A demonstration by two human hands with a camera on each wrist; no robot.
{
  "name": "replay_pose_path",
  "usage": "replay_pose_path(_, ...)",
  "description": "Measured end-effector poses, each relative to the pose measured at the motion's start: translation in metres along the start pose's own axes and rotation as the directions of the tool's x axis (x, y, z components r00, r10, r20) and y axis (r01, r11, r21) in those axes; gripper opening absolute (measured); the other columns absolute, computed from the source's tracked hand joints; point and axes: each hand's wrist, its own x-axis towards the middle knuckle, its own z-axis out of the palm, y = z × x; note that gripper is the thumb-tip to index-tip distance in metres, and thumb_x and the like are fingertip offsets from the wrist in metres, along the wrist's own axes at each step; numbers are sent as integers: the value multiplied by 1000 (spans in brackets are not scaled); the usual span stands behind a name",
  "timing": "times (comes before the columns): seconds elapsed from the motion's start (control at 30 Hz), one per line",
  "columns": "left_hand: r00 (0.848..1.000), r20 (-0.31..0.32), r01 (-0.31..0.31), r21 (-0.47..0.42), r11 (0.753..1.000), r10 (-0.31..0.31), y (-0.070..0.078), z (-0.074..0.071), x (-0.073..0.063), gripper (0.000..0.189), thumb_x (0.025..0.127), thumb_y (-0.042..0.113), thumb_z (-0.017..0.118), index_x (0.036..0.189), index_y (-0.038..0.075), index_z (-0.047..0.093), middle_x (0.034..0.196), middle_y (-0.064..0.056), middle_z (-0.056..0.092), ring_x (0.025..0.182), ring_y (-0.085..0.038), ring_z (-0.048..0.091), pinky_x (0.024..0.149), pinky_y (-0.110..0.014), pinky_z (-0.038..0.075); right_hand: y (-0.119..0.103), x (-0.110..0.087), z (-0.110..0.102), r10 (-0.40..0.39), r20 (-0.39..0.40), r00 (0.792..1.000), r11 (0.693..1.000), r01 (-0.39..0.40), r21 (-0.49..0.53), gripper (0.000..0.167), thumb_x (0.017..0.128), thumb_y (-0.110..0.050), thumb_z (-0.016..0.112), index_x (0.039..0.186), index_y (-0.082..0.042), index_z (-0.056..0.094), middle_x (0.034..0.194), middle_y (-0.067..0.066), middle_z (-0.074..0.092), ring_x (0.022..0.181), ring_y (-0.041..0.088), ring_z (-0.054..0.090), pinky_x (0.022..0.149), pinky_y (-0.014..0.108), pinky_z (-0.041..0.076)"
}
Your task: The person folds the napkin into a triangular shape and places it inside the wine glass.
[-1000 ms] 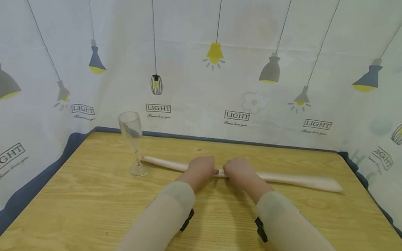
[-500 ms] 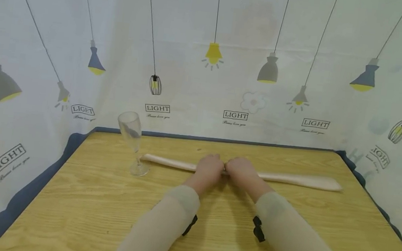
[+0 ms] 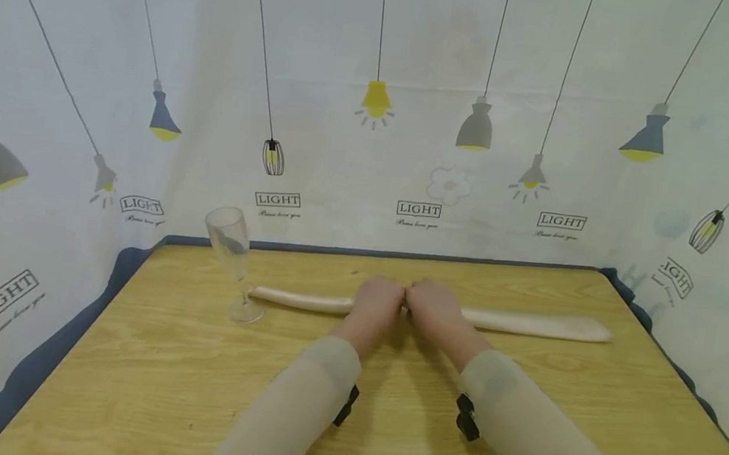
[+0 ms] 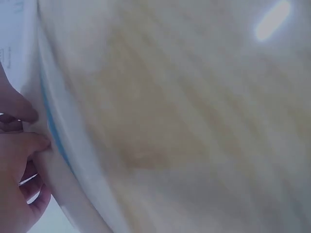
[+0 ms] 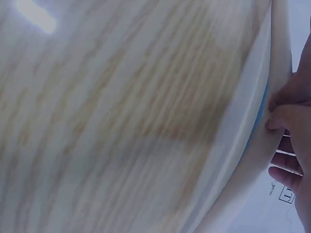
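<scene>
A long, pale cream, smooth piece runs crosswise near the back of the table, narrower on the left and wider toward its right end. Its kind does not show. My left hand and right hand grip it side by side around the middle, knuckles close together. In the left wrist view, thumb and fingers of the left hand pinch the pale piece. The right wrist view likewise has the right hand pinching it, thumb on the near side. The middle section is hidden behind both hands.
A clear stemmed flute glass stands at the back left, its stem overlapping the piece's left tip in the head view. The wood-grain table ends at a dark blue edge, with a lamp-printed white curtain around it.
My left hand has slid right along the pale piece until it sits beside the right hand. The right hand has hardly moved; the head view has shifted slightly.
</scene>
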Motion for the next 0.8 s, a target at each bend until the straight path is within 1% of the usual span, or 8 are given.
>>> replay_pose_path(0.13,997,-71,-17,25,1000,19,-4,-10,0,15,96,18,62,84,17,71,86,0,67,82,-20,63,62,-35,54,-2,1,-9,45,-33,998,999,-45,23,4,90,-11,69,88,-8,66,83,7,61,80,27,59,68,41,53)
replay_pose_path(0.3,989,-145,-12,53,999,20,-7,-18,0,18,96,21,63,80,17,71,82,0,66,79,-20,63,56,-35,53,-3,0,-20,64,-50,997,998,-62,31,6,92,-12,69,96,-9,67,92,7,62,84,28,59,68,41,54)
replay_pose_path(0.47,970,-244,-3,48,999,15,-8,-30,-2,21,94,23,65,75,18,71,77,0,63,76,-19,60,55,-34,54,-1,-4,-34,37,-92,995,999,-39,-18,9,93,-15,69,98,-8,65,94,8,59,87,26,59,71,38,54)
replay_pose_path(0.53,961,-276,-4,27,1000,11,-8,-36,-3,20,93,22,66,75,17,71,76,0,61,74,-19,58,57,-33,54,0,-6,-40,-1,-143,990,999,-7,-53,11,92,-15,69,96,-6,64,90,9,58,83,25,57,69,35,54)
replay_pose_path(0.63,944,-331,-11,-10,1000,7,-7,-47,-5,18,91,22,68,75,15,70,74,1,59,71,-18,58,57,-31,53,5,-8,-49,-48,-260,964,995,25,-93,13,88,-13,73,92,-4,64,84,8,56,74,24,55,63,33,52)
replay_pose_path(0.7,925,-381,-26,-23,999,15,-7,-53,-6,17,91,21,68,75,14,69,72,1,58,69,-18,57,57,-30,52,8,-9,-54,-68,-349,935,992,27,-121,15,85,-12,76,88,-4,63,80,7,55,68,23,53,56,33,51)
replay_pose_path(0.77,891,-453,-50,-19,999,35,-7,-59,-5,17,90,20,69,74,13,68,70,0,57,66,-18,57,56,-29,51,12,-9,-59,-73,-435,897,991,16,-133,16,82,-11,77,84,-5,62,77,6,54,66,23,53,52,33,50)
replay_pose_path(0.8,867,-496,-65,-14,998,49,-7,-62,-5,18,89,19,70,73,12,67,69,0,56,65,-18,56,55,-29,50,14,-9,-62,-77,-476,876,990,11,-139,16,81,-10,77,83,-5,62,77,6,55,66,23,53,50,33,50)
